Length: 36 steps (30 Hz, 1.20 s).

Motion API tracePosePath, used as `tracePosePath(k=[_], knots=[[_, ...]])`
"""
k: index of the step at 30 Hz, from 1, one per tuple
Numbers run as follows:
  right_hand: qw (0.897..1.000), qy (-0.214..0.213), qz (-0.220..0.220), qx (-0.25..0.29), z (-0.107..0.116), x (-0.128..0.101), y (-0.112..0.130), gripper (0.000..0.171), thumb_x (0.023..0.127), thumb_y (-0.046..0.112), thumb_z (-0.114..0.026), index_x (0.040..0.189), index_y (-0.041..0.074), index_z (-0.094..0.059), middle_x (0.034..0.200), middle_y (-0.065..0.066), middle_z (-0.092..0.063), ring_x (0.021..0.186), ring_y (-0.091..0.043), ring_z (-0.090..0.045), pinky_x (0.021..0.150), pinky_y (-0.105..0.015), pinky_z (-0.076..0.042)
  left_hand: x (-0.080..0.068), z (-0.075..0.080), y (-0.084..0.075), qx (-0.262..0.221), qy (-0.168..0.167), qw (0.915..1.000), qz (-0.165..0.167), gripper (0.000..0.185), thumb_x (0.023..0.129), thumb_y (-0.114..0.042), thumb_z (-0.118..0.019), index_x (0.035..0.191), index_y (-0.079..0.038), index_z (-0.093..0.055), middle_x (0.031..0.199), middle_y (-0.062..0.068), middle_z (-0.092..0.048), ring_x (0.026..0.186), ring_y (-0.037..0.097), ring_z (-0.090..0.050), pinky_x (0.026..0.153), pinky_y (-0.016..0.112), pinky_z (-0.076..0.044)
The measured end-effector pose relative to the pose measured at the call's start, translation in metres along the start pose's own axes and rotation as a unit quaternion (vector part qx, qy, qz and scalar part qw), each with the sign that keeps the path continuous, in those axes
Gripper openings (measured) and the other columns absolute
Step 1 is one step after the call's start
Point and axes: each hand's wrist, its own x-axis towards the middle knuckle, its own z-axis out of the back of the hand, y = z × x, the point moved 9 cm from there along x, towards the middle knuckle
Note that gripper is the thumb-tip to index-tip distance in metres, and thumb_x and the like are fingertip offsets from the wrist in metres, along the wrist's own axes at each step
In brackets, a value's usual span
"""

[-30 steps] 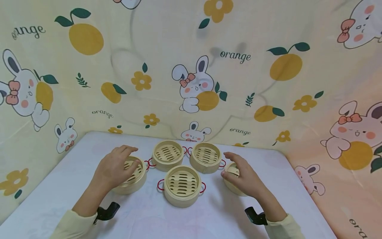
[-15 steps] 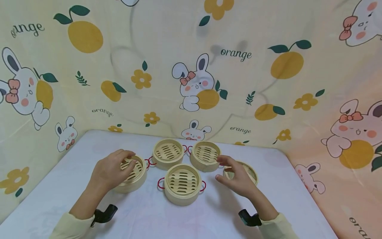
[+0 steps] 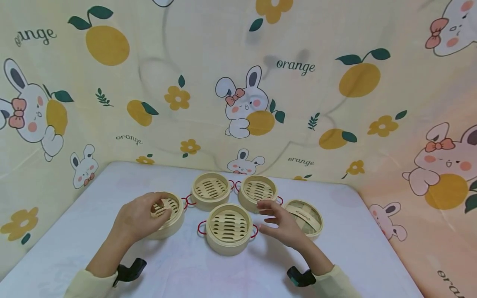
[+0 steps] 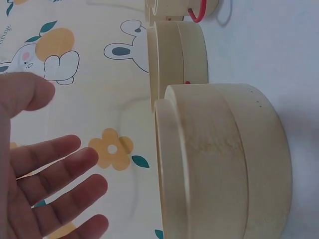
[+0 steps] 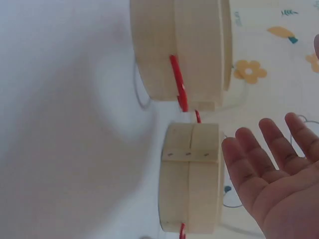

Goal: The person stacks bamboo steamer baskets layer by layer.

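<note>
Bamboo steamers: hand positions

Bamboo steamers sit grouped on the white table [image 3: 93,198]. Left hand [image 3: 139,217] hovers over the left steamer [image 3: 169,215] at 9 o'clock of the front steamer [image 3: 228,227], fingers spread and relaxed, gripping nothing. Right hand [image 3: 281,223] hangs open at 3 o'clock of the front steamer, fingers extended, holding nothing. Lid [image 3: 305,215] lies at 3 o'clock of that hand. Two more steamers [image 3: 210,191] stand at 12 o'clock
</note>
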Motion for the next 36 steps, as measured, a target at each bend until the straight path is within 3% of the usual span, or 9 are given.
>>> tracePosePath(k=[9,13,23,36], knots=[[0.999,0.032,-0.025,0.004,-0.016,0.002,-0.012,0.06,0.083,0.019,-0.074,0.135,0.01,-0.047,0.133,-0.02,-0.053,0.12,-0.04,-0.054,0.096,-0.048,-0.05,-0.004,-0.01,0.007,-0.001,0.037,0.9992,0.014,0.042,0.082,-0.04,-0.069,0.117,-0.018,-0.065,0.095,-0.001,-0.071,0.084,0.016,-0.065,0.063,0.034,-0.05],[0.998,0.048,-0.042,0.022,-0.022,0.003,-0.019,0.065,0.081,0.02,-0.075,0.137,0.007,-0.045,0.135,-0.024,-0.05,0.12,-0.04,-0.054,0.098,-0.05,-0.048,-0.007,-0.012,0.009,-0.007,0.03,0.9995,0.007,0.041,0.08,-0.039,-0.071,0.113,-0.017,-0.065,0.095,0.0,-0.071,0.085,0.017,-0.066,0.063,0.036,-0.051],[0.989,0.084,-0.105,0.053,-0.033,0.001,-0.032,0.07,0.078,0.016,-0.078,0.139,0.008,-0.043,0.139,-0.014,-0.047,0.128,-0.036,-0.049,0.102,-0.046,-0.046,-0.012,-0.017,0.012,0.004,0.02,0.9998,0.003,0.034,0.074,-0.038,-0.076,0.102,-0.02,-0.072,0.099,0.001,-0.07,0.087,0.022,-0.066,0.068,0.041,-0.052],[0.99,0.085,-0.102,0.052,-0.04,0.001,-0.033,0.072,0.077,0.013,-0.079,0.139,0.012,-0.044,0.143,-0.013,-0.047,0.128,-0.037,-0.05,0.099,-0.042,-0.049,-0.011,-0.037,0.019,0.003,0.085,0.9961,0.021,0.038,0.069,-0.036,-0.077,0.103,-0.019,-0.071,0.09,-0.005,-0.069,0.079,0.013,-0.062,0.066,0.036,-0.05]])
